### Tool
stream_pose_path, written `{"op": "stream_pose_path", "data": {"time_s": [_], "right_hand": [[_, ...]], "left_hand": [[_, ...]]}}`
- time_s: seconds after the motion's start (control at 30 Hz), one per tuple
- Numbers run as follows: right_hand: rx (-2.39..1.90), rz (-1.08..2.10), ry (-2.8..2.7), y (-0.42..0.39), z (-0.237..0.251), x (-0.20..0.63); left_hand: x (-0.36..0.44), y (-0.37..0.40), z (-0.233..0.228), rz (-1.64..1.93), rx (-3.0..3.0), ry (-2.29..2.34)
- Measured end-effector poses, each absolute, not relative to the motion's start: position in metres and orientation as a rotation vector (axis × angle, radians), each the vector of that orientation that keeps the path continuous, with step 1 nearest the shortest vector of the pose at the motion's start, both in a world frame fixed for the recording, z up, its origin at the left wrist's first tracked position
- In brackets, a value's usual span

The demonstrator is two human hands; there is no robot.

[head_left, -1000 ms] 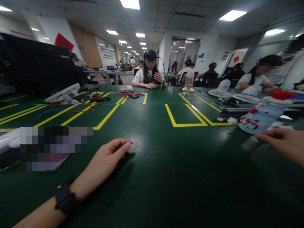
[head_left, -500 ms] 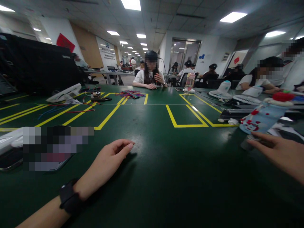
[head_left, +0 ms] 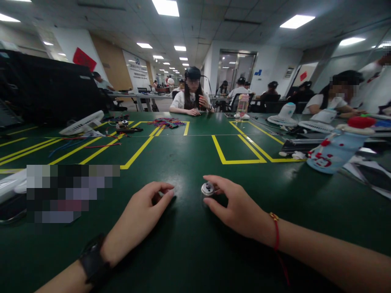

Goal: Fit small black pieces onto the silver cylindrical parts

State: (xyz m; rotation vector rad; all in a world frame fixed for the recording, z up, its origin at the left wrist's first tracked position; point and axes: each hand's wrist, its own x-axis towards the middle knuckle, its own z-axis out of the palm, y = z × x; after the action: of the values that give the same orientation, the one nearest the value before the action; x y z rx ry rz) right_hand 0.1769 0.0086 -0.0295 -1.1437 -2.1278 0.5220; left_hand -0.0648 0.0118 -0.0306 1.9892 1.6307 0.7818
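My right hand [head_left: 235, 205], a red cord at its wrist, curls its thumb and fingers around a small metal-topped cylinder [head_left: 208, 188]. Its round silver top carries dark marks; the lower side looks clear or dark, and its exact kind cannot be told. The cylinder stands close to the green tabletop [head_left: 189, 244]. Left of it, my left hand [head_left: 149, 207] rests with curled fingers, thumb tip against or very near the index tip, and nothing visible between them. A dark watch or band [head_left: 94, 258] circles that wrist. A gap separates the two hands.
On the right are a blue bottle with a red top [head_left: 336, 150], white fans [head_left: 282, 116] and papers [head_left: 369, 173]. A white fan [head_left: 84, 123], loose wires [head_left: 100, 144] and a bundle of coloured wires [head_left: 168, 122] lie leftward. A person [head_left: 191, 97] sits opposite.
My right hand has swept left from beside the blue bottle to the middle, bringing the small cylinder along. My left hand has barely moved.
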Motion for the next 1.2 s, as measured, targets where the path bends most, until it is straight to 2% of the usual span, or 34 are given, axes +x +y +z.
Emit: {"op": "stream_pose_path", "data": {"time_s": [0.1,0.23,0.43,0.63,0.87,1.0,1.1,1.2], "right_hand": [[-1.145,0.644,-2.022,0.010,-0.042,0.183],[-1.122,0.729,-2.027,0.011,-0.043,0.184],[-1.146,0.631,-2.049,0.011,-0.035,0.184],[-1.183,0.591,-2.049,0.011,-0.039,0.185],[-1.119,0.378,-2.169,0.008,-0.040,0.187],[-1.292,0.162,-2.064,0.012,-0.031,0.228],[-1.584,-0.078,-1.868,0.013,-0.025,0.288],[-1.945,-0.149,-1.667,0.009,-0.026,0.356]], "left_hand": [[-0.039,0.008,-0.019,0.864,2.278,1.483],[-0.003,0.013,0.000,0.882,2.359,1.324],[-0.004,0.020,0.006,1.021,2.205,1.304],[-0.016,0.025,-0.019,0.732,2.233,1.301],[-0.019,0.028,-0.024,0.689,2.213,1.252],[-0.051,0.024,-0.015,0.783,1.976,1.365],[-0.077,0.020,-0.016,0.772,1.800,1.514],[-0.087,0.018,-0.020,0.785,1.637,1.595]]}}
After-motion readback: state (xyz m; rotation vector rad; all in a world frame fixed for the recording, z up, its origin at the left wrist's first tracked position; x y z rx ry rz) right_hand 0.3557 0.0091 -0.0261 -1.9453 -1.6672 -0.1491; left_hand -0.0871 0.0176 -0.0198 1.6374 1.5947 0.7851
